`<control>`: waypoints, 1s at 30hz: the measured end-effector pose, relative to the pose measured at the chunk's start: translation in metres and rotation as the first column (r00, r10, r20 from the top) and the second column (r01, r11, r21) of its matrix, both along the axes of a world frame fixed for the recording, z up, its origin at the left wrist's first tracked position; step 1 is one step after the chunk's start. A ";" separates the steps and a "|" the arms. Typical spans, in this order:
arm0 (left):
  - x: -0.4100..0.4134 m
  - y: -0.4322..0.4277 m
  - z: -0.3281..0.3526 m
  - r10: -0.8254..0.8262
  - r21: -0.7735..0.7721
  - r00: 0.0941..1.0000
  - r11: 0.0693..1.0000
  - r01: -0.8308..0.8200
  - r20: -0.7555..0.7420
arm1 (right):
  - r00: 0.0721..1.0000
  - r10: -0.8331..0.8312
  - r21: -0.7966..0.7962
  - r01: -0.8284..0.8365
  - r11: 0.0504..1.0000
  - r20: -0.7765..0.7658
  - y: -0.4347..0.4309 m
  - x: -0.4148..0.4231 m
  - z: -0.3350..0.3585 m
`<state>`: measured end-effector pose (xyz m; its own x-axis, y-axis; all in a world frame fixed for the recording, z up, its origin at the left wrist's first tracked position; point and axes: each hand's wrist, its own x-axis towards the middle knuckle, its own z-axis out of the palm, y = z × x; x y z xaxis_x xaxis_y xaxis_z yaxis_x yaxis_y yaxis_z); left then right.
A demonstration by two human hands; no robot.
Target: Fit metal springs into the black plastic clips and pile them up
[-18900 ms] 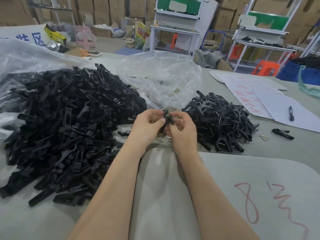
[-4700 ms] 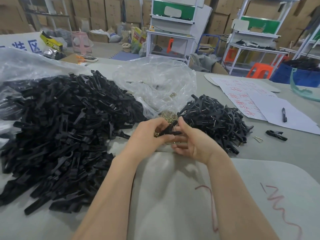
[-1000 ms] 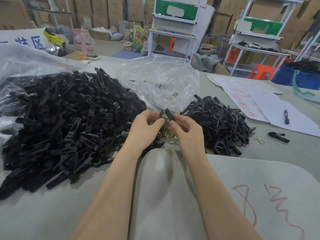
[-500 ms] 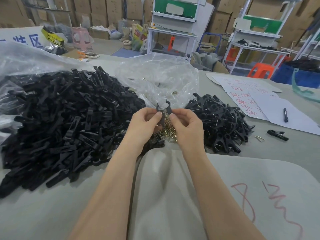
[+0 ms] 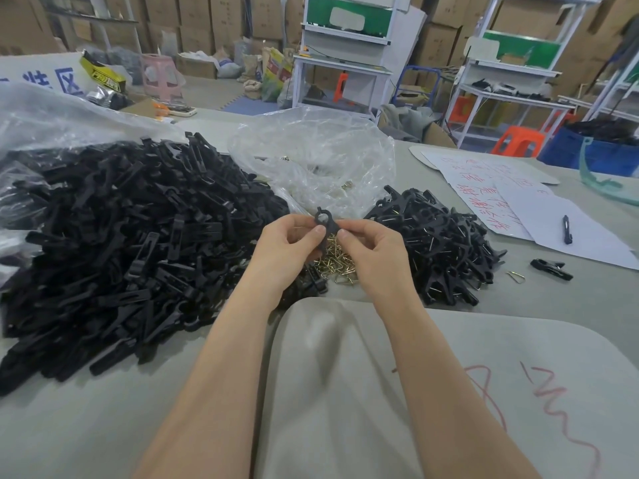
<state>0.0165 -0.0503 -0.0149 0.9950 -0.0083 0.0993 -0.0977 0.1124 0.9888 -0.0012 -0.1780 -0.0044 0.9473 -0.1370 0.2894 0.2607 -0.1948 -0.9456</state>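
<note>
One clip (image 5: pixel 324 223) turned ring-up, pinched by left hand (image 5: pixel 288 247) and right hand (image 5: pixel 371 252), two piles (image 5: pixel 121 236) (image 5: pixel 439 243)

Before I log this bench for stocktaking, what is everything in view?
large clip pile: one, black, table left
small clip pile: one, black with metal springs showing, right of the hands
springs: one loose heap, brass, below the hands
plastic bag: one, clear, behind the hands
lone clip: one, black, table right
lone spring: one, brass, beside lone clip
pen: one, dark, on papers
papers: several, white, red writing, far right
mat: one, grey, red marks, near edge
held clip: one, black, between both hands
left hand: pinches held clip
right hand: pinches held clip
</note>
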 end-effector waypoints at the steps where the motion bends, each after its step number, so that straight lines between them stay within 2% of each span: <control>1: 0.000 0.000 0.000 -0.001 -0.003 1.000 1.000 0.001 0.001 | 1.000 -0.011 0.000 0.011 1.000 -0.003 0.000 0.000 0.000; 5: 0.001 0.000 -0.001 0.029 -0.016 1.000 0.999 -0.029 -0.005 | 0.999 -0.044 0.043 0.045 0.998 -0.021 0.001 0.000 0.002; 12: 0.000 0.001 -0.001 0.014 -0.013 1.000 1.000 -0.014 -0.019 | 0.999 -0.026 0.011 0.026 1.000 -0.026 0.004 -0.002 0.002; 15: -0.001 0.004 0.001 -0.038 -0.124 0.998 0.992 0.032 -0.044 | 0.998 -0.010 0.058 0.013 0.998 -0.059 0.003 -0.001 0.004; 19: -0.004 0.008 0.004 -0.220 -0.339 0.974 0.922 0.188 -0.057 | 0.985 0.105 0.161 -0.083 0.983 -0.134 0.001 0.002 0.011; 21: -0.005 0.009 0.006 -0.271 -0.399 0.962 0.886 0.235 -0.037 | 0.974 0.172 0.235 -0.134 0.963 -0.145 0.001 0.003 0.014; 23: -0.006 0.010 0.007 -0.267 -0.431 0.964 0.870 0.238 -0.008 | 0.970 0.184 0.237 -0.143 0.961 -0.157 0.003 0.006 0.016; 25: -0.006 0.012 0.008 -0.203 -0.455 0.979 0.872 0.178 -0.005 | 0.976 0.078 0.078 -0.063 0.995 -0.203 0.004 0.008 0.015; 27: -0.004 0.016 0.010 -0.101 -0.500 0.995 0.862 0.083 -0.008 | 0.968 -0.083 -0.256 0.020 0.966 -0.238 0.003 0.007 0.013; 29: -0.001 0.022 0.011 -0.011 -0.571 1.000 0.821 -0.003 -0.021 | 0.946 -0.131 -0.564 -0.062 0.823 -0.297 0.007 0.002 0.010; 30: 0.000 0.024 0.012 0.024 -0.608 0.999 0.793 -0.041 -0.035 | 0.931 -0.128 -0.654 -0.137 0.744 -0.341 0.013 0.000 0.007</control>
<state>0.0165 -0.0265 -0.0030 0.9958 0.0780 0.0487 -0.0892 0.6886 0.7196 -0.0016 -0.1652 0.0029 0.9987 -0.0332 -0.0377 -0.0492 -0.7987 -0.5997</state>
